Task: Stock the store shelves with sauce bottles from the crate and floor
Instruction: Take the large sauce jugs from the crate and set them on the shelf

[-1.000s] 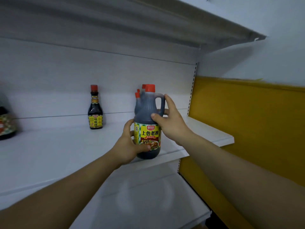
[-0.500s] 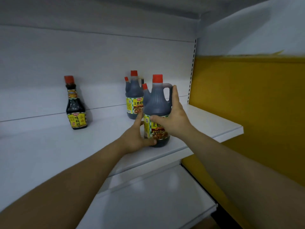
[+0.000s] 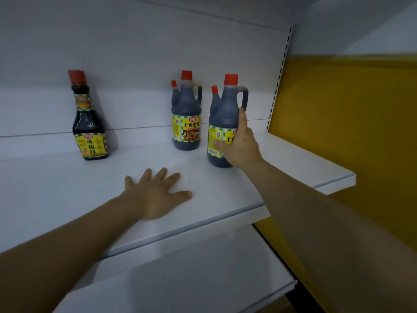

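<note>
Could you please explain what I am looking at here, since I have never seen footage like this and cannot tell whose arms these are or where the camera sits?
There is no machine here. A person wears a camera on the head, looking forward and down, so the two bare arms reaching in are that person's own. In front is a white store shelf. Three dark sauce bottles with red caps stand on it: a slim bottle at left, a handled jug in the middle, and a second handled jug at right. The right hand grips that right jug, fingers wrapped around its label. The left hand holds nothing and lies flat, palm down, on the shelf. A lower shelf shows below.
</note>
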The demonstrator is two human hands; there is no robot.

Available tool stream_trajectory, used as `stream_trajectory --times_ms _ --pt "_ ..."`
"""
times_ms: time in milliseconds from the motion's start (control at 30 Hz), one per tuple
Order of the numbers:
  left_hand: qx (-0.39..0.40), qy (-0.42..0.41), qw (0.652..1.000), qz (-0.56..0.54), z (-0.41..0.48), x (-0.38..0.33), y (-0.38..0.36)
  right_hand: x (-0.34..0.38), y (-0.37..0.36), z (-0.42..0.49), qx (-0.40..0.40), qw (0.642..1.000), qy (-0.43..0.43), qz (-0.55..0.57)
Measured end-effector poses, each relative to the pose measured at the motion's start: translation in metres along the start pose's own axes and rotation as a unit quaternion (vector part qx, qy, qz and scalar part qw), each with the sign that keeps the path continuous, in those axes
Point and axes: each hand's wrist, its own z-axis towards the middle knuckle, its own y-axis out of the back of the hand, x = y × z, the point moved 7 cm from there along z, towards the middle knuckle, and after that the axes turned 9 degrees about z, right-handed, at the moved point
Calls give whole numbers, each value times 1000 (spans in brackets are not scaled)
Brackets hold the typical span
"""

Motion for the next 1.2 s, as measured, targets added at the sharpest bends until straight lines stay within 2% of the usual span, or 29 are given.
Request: stream_trajectory --times_ms 133,533,667,833,1133,1200 --pt "15 3 1000 -3 0 0 -2 -8 -14 35 -5 999 -9 -34" --pt "-5 -3 999 -36 -1 1 -1 -27 -50 104 -16 1000 15 -18" --pt "-10 -6 999 -32 0 1 -3 -34 -52 108 -15 1000 25 6" --pt "-10 -8 999 -39 -1 0 -2 -30 -56 105 -27 995 11 99" --pt "30 -4 997 -67 -6 -1 3 -25 -58 99 -7 996 0 85" --pt "15 16 997 -80 4 2 16 -24 -57 99 -1 996 0 88"
